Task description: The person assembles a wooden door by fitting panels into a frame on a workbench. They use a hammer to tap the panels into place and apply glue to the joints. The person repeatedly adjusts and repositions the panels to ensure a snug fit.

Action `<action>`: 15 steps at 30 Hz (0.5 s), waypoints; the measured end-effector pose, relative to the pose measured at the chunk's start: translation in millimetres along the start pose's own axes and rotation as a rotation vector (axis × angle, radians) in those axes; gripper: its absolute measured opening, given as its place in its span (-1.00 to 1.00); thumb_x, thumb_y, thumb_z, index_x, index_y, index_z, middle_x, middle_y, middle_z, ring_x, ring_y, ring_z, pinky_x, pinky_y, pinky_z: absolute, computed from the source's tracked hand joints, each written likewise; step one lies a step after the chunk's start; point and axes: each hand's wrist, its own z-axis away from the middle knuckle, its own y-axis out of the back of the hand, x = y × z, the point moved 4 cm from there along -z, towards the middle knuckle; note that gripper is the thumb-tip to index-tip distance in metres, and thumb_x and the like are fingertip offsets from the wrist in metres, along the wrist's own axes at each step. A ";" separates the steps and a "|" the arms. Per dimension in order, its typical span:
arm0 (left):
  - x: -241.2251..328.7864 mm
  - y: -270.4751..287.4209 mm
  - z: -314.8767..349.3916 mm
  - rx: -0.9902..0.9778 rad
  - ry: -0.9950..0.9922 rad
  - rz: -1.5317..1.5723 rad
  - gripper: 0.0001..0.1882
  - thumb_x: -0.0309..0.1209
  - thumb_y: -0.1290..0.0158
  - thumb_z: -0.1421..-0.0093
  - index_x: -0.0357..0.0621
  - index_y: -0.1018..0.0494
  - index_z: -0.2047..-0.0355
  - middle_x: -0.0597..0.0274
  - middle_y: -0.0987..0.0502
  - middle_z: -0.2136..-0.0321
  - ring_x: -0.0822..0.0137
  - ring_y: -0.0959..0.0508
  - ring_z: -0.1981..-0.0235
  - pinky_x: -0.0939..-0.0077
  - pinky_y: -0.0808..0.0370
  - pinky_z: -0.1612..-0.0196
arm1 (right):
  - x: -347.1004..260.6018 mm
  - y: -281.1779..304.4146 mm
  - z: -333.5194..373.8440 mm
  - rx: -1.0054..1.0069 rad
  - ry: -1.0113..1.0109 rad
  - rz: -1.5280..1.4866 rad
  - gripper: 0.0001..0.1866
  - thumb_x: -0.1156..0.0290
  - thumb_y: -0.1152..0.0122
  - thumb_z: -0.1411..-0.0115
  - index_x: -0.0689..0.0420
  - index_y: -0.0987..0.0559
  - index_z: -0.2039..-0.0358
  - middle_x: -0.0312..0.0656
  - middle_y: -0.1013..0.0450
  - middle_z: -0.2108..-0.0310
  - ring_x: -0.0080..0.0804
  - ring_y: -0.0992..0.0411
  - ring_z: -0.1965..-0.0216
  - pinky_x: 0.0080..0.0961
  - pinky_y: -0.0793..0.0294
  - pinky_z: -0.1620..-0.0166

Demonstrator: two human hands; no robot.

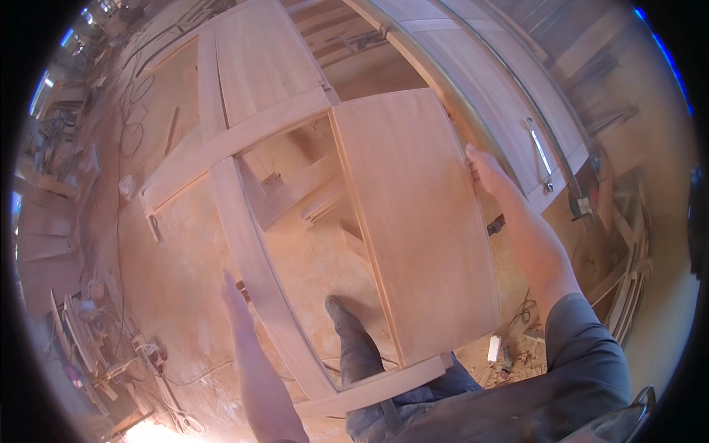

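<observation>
A partly assembled wooden door frame (244, 221) stretches away from my body, its near rail (384, 385) against my lap. A wide, smooth wooden panel (417, 229) fills the right bay, its right edge bare. My right hand (487, 173) is closed at that edge, thumb and fingers against it. Beside the outer edge of the left stile (258, 269), my left hand (236, 299) is slightly blurred, its fingers stretched out along the wood. A small brown piece (243, 291) shows between that hand and the stile. Through the open left bay, wood offcuts (325, 199) show below.
Another panel (262, 66) sits in the frame's far part. To the right lies a finished-looking door (509, 96) with long metal bar clamps (541, 148) across it. Scrap wood is piled at left (81, 340) and right (628, 288). A cable (196, 380) crosses the dusty floor.
</observation>
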 end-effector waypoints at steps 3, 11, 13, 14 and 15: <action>30.4 -67.1 -13.7 -0.010 -0.098 -0.212 -0.29 0.14 0.10 -0.40 -0.34 -0.45 -0.14 0.00 -0.61 0.10 0.17 -0.59 0.10 0.27 -0.49 0.04 | -2.7 -2.0 -35.8 0.416 0.153 0.425 -0.25 -0.23 -0.20 -0.19 0.33 -0.63 0.07 0.06 -0.59 0.09 -0.17 -0.54 0.06 -0.20 -0.46 0.00; 46.6 -72.2 -4.3 0.096 -0.257 -0.327 -0.27 0.15 0.08 -0.38 -0.32 -0.42 -0.19 -0.12 -0.61 0.04 0.04 -0.60 0.01 0.23 -0.48 -0.05 | -39.4 -47.7 7.5 0.439 0.159 0.450 -0.27 -0.19 -0.22 -0.17 0.36 -0.62 0.10 0.06 -0.59 0.15 -0.16 -0.54 0.07 -0.26 -0.44 0.03; 42.1 -69.2 -9.8 0.127 -0.228 -0.392 -0.26 0.15 0.08 -0.38 -0.34 -0.41 -0.20 -0.13 -0.61 0.03 0.04 -0.60 0.01 0.23 -0.48 -0.06 | -38.3 -51.0 9.4 0.462 0.168 0.462 -0.28 -0.20 -0.22 -0.17 0.36 -0.62 0.12 0.05 -0.59 0.18 -0.17 -0.54 0.10 -0.26 -0.44 0.06; 38.8 -67.7 -9.5 0.123 -0.227 -0.380 -0.26 0.15 0.08 -0.38 -0.34 -0.41 -0.20 -0.13 -0.61 0.03 0.04 -0.60 0.01 0.23 -0.48 -0.06 | -37.1 -54.0 10.3 0.474 0.178 0.453 -0.29 -0.20 -0.23 -0.17 0.35 -0.62 0.15 0.04 -0.59 0.20 -0.19 -0.54 0.13 -0.25 -0.43 0.08; 45.5 -70.0 -3.0 0.118 -0.230 -0.370 -0.26 0.14 0.09 -0.39 -0.34 -0.41 -0.20 -0.14 -0.60 0.02 0.03 -0.60 0.01 0.24 -0.48 -0.06 | -36.2 -54.4 11.6 0.488 0.187 0.441 -0.30 -0.20 -0.23 -0.17 0.34 -0.62 0.17 0.02 -0.58 0.22 -0.20 -0.54 0.15 -0.25 -0.43 0.11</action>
